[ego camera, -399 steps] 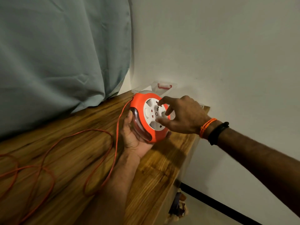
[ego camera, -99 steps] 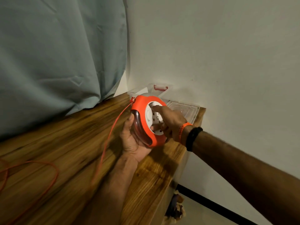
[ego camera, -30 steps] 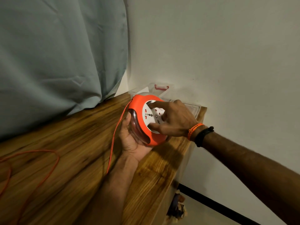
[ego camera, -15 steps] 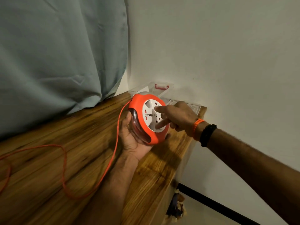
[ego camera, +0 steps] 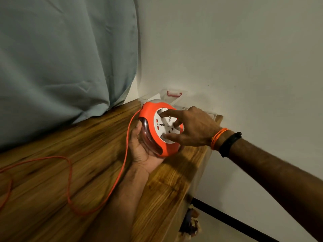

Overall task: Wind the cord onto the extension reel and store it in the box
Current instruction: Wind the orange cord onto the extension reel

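The orange extension reel (ego camera: 151, 112) with a white socket face stands on edge over the wooden table's far right corner. My left hand (ego camera: 139, 151) cups it from below and behind. My right hand (ego camera: 190, 128) spreads over the white socket face, fingertips pressed into its recesses. The orange cord (ego camera: 120, 172) leaves the reel's left side, runs down across the table, and loops off toward the left edge. A clear plastic box (ego camera: 174, 97) with a red latch sits behind the reel against the wall, partly hidden.
The wooden table (ego camera: 61, 145) ends just right of the reel. A grey-green curtain (ego camera: 61, 58) hangs over its back edge. A white wall (ego camera: 244, 67) stands on the right. A black strip (ego camera: 232, 222) runs along the floor below.
My right hand has turned on the socket face, fingers spreading again. The cord loop on the table has shifted and shortened compared with the oldest frame.
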Demonstrator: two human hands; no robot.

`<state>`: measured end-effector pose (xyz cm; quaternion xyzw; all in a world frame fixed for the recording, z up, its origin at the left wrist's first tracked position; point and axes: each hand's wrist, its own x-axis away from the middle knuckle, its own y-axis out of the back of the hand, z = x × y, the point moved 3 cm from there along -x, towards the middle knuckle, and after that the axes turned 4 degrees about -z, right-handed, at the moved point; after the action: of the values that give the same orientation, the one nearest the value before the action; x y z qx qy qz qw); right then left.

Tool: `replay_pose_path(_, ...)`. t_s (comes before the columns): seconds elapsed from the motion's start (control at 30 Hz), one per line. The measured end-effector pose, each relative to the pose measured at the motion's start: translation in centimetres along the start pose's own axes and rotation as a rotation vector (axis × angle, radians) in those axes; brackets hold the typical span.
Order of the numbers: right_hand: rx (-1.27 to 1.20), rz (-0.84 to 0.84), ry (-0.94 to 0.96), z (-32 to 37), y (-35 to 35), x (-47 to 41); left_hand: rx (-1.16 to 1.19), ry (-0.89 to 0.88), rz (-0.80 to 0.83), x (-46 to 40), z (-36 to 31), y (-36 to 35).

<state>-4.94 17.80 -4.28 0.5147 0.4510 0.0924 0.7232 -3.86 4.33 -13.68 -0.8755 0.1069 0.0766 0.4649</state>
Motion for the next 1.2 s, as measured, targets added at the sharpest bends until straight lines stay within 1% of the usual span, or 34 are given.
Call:
replay_pose_path(0.1, 0.037, -0.012, 0.014, 0.3, -0.7, -0.3, -0.002, -0.01, -0.007, 0.1, 0.0, -0.1)
replay_pose_path(0.2, 0.013, -0.037, 0.01, 0.4, -0.8, -0.6, 0.008, -0.016, 0.002, 0.0, 0.0, -0.2)
replay_pose_path(0.23, -0.002, -0.046, -0.009, 0.5, -0.9, -0.5, 0.013, -0.017, 0.008, 0.0, 0.0, -0.3)
replay_pose_path(0.27, -0.032, -0.072, -0.071, 0.5, -1.1, -0.5, 0.019, -0.019, 0.011, 0.0, 0.0, -0.3)
replay_pose_path(0.3, -0.103, -0.111, -0.193, 0.6, -1.3, -0.5, 0.023, -0.025, 0.011, 0.0, 0.0, -0.3)
replay_pose_path(0.33, -0.244, -0.135, -0.387, 0.6, -1.6, -0.4, 0.025, -0.036, 0.007, 0.0, 0.0, -0.4)
replay_pose_path(0.4, -0.74, -0.098, -0.866, 0.6, -2.8, -0.2, 0.02, -0.052, -0.001, 0.1, 0.2, -0.7)
replay_pose_path(0.43, -0.933, -0.057, -1.034, 0.7, -3.3, -0.1, 0.009, -0.058, -0.008, 0.1, 0.2, -0.9)
replay_pose_path(0.47, -1.042, -0.034, -1.108, 0.7, -3.6, 0.1, -0.001, -0.064, -0.02, 0.2, 0.2, -0.9)
replay_pose_path(0.5, -1.086, -0.018, -1.122, 0.5, -3.8, 0.1, -0.01, -0.068, -0.028, 0.2, 0.2, -0.9)
replay_pose_path(0.63, -1.161, 0.078, -1.042, 0.3, -3.2, 0.1, -0.035, -0.06, 0.0, 0.1, -0.1, -0.7)
replay_pose_path(0.7, -1.112, 0.107, -1.012, 0.0, -2.4, 0.2, -0.032, -0.047, 0.015, 0.1, -0.1, -0.6)
replay_pose_path(0.77, -0.902, 0.076, -0.924, -0.6, -1.4, 0.2, -0.03, -0.036, 0.009, 0.2, -0.2, -0.5)
replay_pose_path(0.83, -0.621, 0.016, -0.751, -1.0, -0.6, 0.2, -0.036, -0.033, -0.007, 0.3, -0.3, -0.4)
replay_pose_path(0.9, -0.429, -0.038, -0.576, -0.9, 0.1, 0.3, -0.042, -0.023, -0.035, 0.4, -0.3, -0.4)
replay_pose_path(0.97, -0.301, -0.055, -0.427, -0.7, 0.6, 0.4, -0.053, -0.01, -0.046, 0.4, -0.2, -0.4)
replay_pose_path(1.07, -0.184, -0.079, -0.214, -0.2, 1.1, 0.5, -0.053, 0.005, -0.024, 0.3, -0.2, -0.2)
replay_pose_path(1.13, -0.104, -0.056, -0.127, 0.1, 1.1, 0.4, -0.067, 0.015, -0.001, 0.1, -0.1, 0.1)
replay_pose_path(1.2, -0.023, -0.024, -0.092, 0.3, 1.1, 0.3, -0.06, 0.022, 0.017, 0.0, 0.0, 0.1)
